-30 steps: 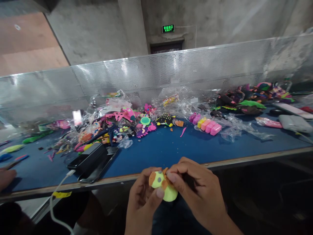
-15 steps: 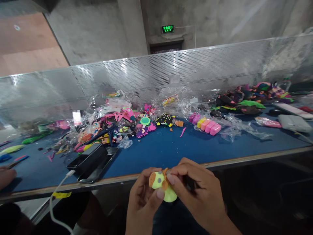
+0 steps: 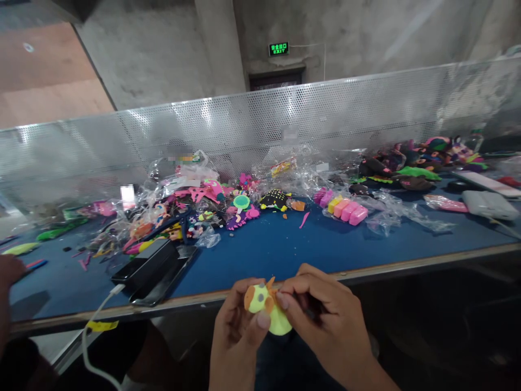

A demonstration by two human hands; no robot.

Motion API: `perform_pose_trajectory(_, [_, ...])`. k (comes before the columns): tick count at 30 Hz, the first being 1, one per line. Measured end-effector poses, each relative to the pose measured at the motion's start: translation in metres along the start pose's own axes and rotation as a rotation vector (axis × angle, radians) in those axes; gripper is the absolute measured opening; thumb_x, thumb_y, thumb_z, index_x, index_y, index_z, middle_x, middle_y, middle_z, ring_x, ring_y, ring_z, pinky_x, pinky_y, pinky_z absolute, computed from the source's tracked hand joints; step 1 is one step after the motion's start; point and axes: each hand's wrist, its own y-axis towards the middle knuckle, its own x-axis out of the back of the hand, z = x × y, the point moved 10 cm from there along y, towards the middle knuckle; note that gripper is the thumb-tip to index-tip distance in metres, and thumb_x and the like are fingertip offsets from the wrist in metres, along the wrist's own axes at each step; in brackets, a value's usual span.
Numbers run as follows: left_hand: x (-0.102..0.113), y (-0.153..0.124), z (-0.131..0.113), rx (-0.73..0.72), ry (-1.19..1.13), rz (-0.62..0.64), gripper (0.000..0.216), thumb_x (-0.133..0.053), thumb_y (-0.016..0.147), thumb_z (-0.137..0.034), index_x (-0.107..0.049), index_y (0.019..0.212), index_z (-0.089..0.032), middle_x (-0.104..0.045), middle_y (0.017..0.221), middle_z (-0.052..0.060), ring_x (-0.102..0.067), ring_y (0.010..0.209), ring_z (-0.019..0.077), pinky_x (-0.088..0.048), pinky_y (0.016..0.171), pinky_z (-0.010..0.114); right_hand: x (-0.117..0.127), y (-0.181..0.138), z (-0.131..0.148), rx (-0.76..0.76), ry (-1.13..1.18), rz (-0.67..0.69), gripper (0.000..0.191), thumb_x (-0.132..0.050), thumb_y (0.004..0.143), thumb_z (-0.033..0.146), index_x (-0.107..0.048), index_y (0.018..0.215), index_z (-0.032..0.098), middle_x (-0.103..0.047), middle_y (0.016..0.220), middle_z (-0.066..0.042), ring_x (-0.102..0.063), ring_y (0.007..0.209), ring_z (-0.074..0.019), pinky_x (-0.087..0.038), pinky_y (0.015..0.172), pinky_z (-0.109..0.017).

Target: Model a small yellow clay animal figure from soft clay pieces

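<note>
A small yellow-green clay figure point(image 3: 268, 312) with orange patches sits between my two hands, just below the table's front edge. My left hand point(image 3: 236, 336) wraps around it from the left, thumb pressed on its front. My right hand point(image 3: 325, 320) is closed too, its fingertips pinching an orange bit on the figure's top right side.
The blue table point(image 3: 285, 250) carries a heap of colourful clay pieces in clear bags point(image 3: 195, 201), pink and yellow clay blocks point(image 3: 345, 209), and a black phone on a power bank point(image 3: 152, 269) with a white cable. A perforated metal screen point(image 3: 260, 125) backs it. Another person's hand point(image 3: 8, 271) is at far left.
My hands and the clay figure have shifted slightly up and left. The other person's hand at far left has risen over the table edge.
</note>
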Motion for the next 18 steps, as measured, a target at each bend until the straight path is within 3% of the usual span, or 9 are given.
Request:
perform_pose_trajectory(3, [0.0015,-0.0004,-0.0001,-0.001,-0.019,-0.039,0.039,-0.079,0.058,-0.035,-0.065,0.090,-0.017,-0.066,0.081,0.005,-0.062,0.073,0.0162,-0.048,0.066,0.020,-0.0016,-0.0004,-0.0001,0.015,0.004,-0.006,0.013,-0.056,0.079,0.015,-0.060,0.066,0.017,-0.048,0.057,0.003,-0.044,0.049,-0.0068,-0.035,0.046,-0.018])
perform_pose_trajectory(6, [-0.0019,0.0011,0.0031,0.014,-0.036,0.010,0.038,-0.079,0.058,-0.034,-0.065,0.089,-0.016,-0.066,0.082,0.007,-0.063,0.075,0.0180,-0.050,0.066,0.022,-0.0022,-0.0009,-0.0016,0.009,0.022,-0.005,0.013,-0.056,0.079,0.015,-0.058,0.066,0.017,-0.047,0.058,0.003,-0.044,0.050,-0.0066,-0.036,0.047,-0.018])
perform_pose_trajectory(12, [0.0027,0.0037,0.0034,-0.004,-0.051,0.010,0.036,-0.076,0.062,-0.035,-0.065,0.092,-0.017,-0.066,0.089,0.007,-0.064,0.081,0.0197,-0.051,0.071,0.025,0.0009,-0.0018,-0.0068,-0.066,0.098,0.024,0.014,-0.054,0.085,0.022,-0.066,0.078,0.018,-0.057,0.066,-0.001,-0.052,0.056,-0.0091,-0.040,0.051,-0.019])
perform_pose_trajectory(18, [0.0013,0.0050,0.0067,0.011,-0.006,0.027,0.038,-0.077,0.060,-0.034,-0.066,0.092,-0.017,-0.066,0.089,0.007,-0.063,0.082,0.0202,-0.050,0.071,0.025,0.0010,0.0009,-0.0059,-0.079,0.056,0.017,0.014,-0.059,0.082,0.024,-0.068,0.075,0.018,-0.054,0.062,0.000,-0.047,0.050,-0.0081,-0.037,0.045,-0.019])
